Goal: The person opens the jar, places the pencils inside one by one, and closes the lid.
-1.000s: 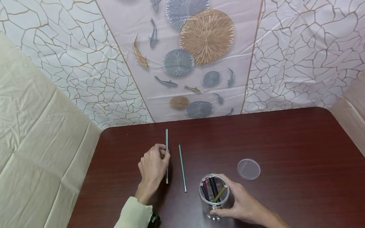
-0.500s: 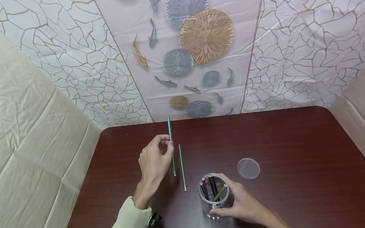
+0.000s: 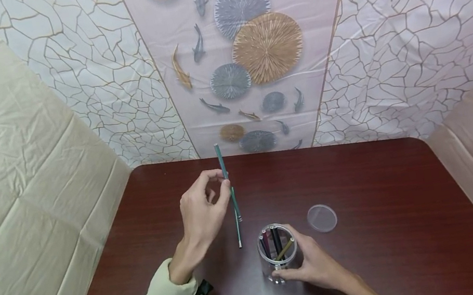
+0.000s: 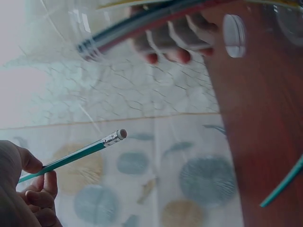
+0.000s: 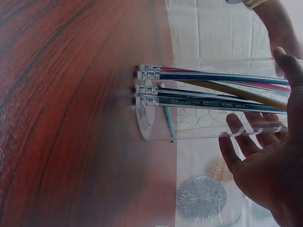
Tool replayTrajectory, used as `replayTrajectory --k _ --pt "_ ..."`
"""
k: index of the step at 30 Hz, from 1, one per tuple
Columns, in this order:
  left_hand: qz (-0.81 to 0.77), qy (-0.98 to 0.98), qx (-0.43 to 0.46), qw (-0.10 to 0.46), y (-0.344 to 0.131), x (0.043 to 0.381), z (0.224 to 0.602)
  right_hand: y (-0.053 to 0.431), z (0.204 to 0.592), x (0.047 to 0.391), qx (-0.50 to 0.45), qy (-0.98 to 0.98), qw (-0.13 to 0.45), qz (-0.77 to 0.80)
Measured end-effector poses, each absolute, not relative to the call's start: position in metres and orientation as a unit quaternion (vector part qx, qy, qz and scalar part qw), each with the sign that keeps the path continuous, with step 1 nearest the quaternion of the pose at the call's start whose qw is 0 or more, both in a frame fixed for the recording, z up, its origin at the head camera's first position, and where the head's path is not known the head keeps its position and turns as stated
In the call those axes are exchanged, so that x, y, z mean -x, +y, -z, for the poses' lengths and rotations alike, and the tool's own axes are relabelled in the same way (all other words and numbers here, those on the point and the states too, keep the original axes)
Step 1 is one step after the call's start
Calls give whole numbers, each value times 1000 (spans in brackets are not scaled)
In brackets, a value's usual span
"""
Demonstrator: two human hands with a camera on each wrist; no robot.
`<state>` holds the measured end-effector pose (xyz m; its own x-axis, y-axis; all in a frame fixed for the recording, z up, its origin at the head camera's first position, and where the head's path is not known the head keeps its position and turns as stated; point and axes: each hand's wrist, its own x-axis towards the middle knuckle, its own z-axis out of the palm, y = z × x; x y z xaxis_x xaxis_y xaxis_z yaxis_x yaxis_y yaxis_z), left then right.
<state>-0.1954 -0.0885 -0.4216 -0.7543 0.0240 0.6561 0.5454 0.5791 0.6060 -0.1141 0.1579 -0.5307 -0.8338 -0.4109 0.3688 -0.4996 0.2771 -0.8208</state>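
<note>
My left hand (image 3: 200, 209) pinches a green pencil (image 3: 221, 159) between thumb and fingers, above the table. In the left wrist view its silver ferrule and pale eraser (image 4: 122, 134) point away from the fingers. A second green pencil (image 3: 239, 234) lies on the table, partly hidden under the raised one in the head view. My right hand (image 3: 316, 262) grips a clear cylindrical jar (image 3: 269, 267) that stands upright without its lid. Several dark, red and yellow pencils (image 5: 203, 101) lean inside, their eraser ends down at the jar's base in the right wrist view.
A clear round lid (image 3: 322, 219) lies on the dark red-brown table (image 3: 388, 226), behind and right of the jar. Patterned cloth (image 3: 253, 107) hangs along the table's far edge, with a pale cloth (image 3: 60, 199) on the left side and another on the right.
My left hand has lifted the green pencil off the table and carried it slightly right, over the second pencil. The right hand and the jar have stayed in place.
</note>
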Motion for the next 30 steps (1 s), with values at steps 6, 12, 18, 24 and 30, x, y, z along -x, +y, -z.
replayTrajectory --k 6,12,18,24,30 --pt "462 -804 195 320 -86 180 407 158 532 114 -283 -799 40 -529" --pt "499 -778 220 313 -82 165 397 158 533 114 -282 -800 39 -528" --pt "525 -761 247 289 -77 151 397 158 533 114 -280 -799 37 -531" --pt "519 -765 275 264 -67 142 412 157 532 115 -285 -792 38 -538" --pt "501 -778 288 248 -60 137 430 158 532 115 -289 -788 38 -542"
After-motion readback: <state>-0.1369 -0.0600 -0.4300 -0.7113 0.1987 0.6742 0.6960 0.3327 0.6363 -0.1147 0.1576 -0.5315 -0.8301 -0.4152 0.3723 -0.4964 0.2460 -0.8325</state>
